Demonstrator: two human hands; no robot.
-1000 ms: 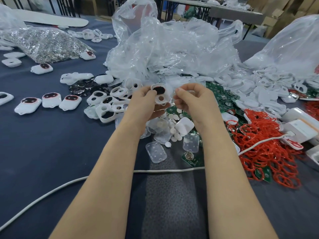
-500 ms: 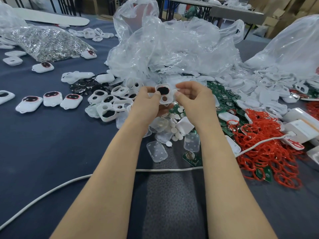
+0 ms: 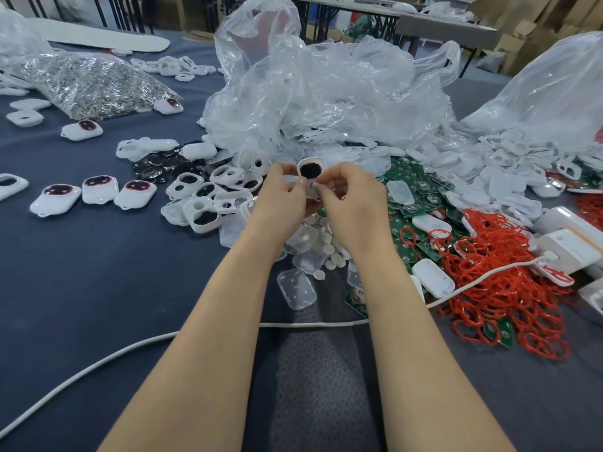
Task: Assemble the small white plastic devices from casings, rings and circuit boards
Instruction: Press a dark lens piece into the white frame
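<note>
Head view: your left hand [image 3: 283, 199] and right hand [image 3: 349, 200] pinch casing [image 3: 310, 171] between fingertips, above disc pile [image 3: 321, 243]. Loose pinch risks dropping casing into pile; uneven press may seat insert crooked.

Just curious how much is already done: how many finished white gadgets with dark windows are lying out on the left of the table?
6 in view: three in a row, one at the left edge, two near the silvery bag. More may be hidden.

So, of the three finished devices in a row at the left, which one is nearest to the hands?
The rightmost device of the row, lying next to the pile of empty white casings.
</note>
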